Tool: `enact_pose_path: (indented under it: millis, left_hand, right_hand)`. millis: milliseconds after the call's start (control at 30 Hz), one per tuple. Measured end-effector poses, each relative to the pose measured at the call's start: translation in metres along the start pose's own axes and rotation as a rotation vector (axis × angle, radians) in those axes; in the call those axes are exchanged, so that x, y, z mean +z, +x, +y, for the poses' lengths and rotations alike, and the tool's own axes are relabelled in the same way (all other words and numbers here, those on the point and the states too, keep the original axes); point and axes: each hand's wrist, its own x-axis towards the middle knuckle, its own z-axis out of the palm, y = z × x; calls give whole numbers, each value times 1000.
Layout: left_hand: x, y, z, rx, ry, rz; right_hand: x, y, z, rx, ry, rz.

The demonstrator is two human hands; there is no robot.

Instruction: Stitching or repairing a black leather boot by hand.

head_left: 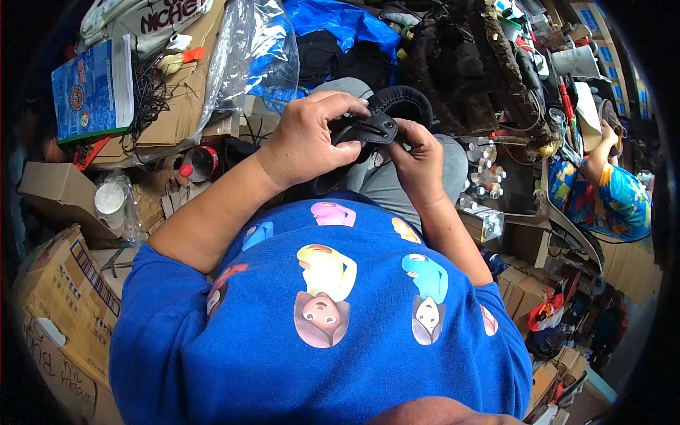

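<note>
Over my lap, both hands hold what looks like a black leather shoe (375,132). A flat strap-like part with a slot and a small round hole faces up, and a curved, stitched rim rises behind it. My left hand (312,131) pinches the left end between thumb and fingers. At the right end, my right hand (418,159) grips the edge with its thumb and bent fingers. The underside and the rest of the black piece are hidden behind my hands.
Left are a blue booklet (92,88), a bottle with a red cap (198,164), a white cup (110,198) and cardboard boxes (67,304). Clear plastic (258,60) and blue sheeting (336,25) lie ahead. Right are several small bottles (485,170) and another person's arm (602,152).
</note>
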Motion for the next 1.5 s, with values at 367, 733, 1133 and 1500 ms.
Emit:
enact_pose_path:
  millis: [367, 733, 1133, 1500]
  left_hand:
    - [3, 2, 2, 42, 68, 39]
    - [2, 2, -5, -2, 32, 12]
    - [0, 1, -8, -222, -137, -70]
    - [-3, 4, -8, -53, 13, 108]
  right_hand:
    - [4, 5, 19, 104, 267, -81]
    - [-3, 10, 17, 106, 263, -155]
    - [5, 13, 20, -78, 50, -58]
    - [-2, 7, 0, -73, -99, 14]
